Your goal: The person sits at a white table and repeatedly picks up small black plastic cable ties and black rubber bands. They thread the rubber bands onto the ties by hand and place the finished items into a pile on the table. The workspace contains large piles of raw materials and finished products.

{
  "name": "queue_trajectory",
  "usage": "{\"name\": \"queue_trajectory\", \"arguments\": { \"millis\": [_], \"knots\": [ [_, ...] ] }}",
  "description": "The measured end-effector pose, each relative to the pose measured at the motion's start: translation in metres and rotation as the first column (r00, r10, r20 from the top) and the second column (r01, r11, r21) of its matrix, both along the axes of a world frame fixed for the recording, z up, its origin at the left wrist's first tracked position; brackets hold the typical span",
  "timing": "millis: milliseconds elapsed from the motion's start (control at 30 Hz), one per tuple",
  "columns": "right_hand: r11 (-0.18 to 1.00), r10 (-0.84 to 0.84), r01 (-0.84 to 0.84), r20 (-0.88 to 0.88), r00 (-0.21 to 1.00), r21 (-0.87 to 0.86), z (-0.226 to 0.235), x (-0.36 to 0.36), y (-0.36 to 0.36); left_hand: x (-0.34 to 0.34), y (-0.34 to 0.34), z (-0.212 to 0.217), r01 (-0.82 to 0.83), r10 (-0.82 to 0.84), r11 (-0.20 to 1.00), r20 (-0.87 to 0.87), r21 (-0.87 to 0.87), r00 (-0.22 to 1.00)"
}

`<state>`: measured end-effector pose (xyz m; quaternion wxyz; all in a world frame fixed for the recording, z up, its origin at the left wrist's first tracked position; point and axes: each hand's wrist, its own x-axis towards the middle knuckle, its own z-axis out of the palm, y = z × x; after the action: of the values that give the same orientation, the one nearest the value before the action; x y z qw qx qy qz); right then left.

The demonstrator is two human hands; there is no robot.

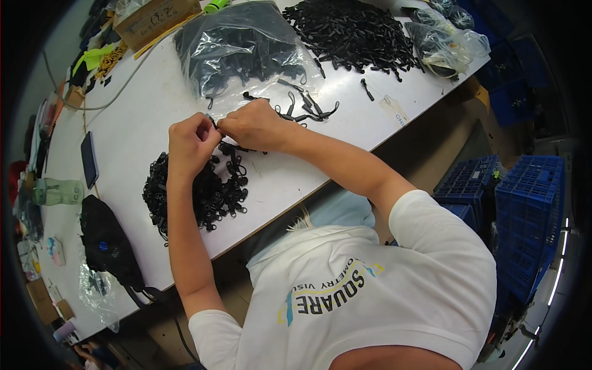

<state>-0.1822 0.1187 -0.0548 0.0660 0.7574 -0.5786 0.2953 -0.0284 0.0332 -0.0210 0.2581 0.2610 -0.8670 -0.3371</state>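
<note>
My left hand (190, 145) and my right hand (254, 124) meet fingertip to fingertip above the white table. Both pinch a small black zipper pull (213, 121), mostly covered by the fingers. Under and beside my left forearm lies a heap of small black looped zipper parts (222, 200), partly hidden by that arm. Several loose black zipper pulls with cord loops (308, 106) are scattered just beyond my right hand. Behind them is a large clear plastic bag (246, 46) with black pieces inside.
A big pile of black pulls (351, 34) covers the far side. A phone (90, 160), a black pouch (110, 243) and a translucent green bottle (59, 192) are at the left. A cardboard box (154, 23) stands far left; blue crates (527, 216) are stacked at right.
</note>
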Motion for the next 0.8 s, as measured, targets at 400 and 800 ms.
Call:
{"name": "queue_trajectory", "arguments": {
  "millis": [400,800],
  "knots": [
    [0.996,0.060,-0.058,0.025,0.998,-0.067,-0.004,-0.003,-0.002,0.001,-0.003,-0.001,0.013,-0.012,0.996,-0.012,0.090,1.000],
    [0.999,-0.029,0.030,0.036,0.999,-0.041,-0.005,0.002,-0.003,-0.002,-0.006,-0.010,-0.028,0.060,0.946,-0.090,0.323,0.994]
  ]
}}
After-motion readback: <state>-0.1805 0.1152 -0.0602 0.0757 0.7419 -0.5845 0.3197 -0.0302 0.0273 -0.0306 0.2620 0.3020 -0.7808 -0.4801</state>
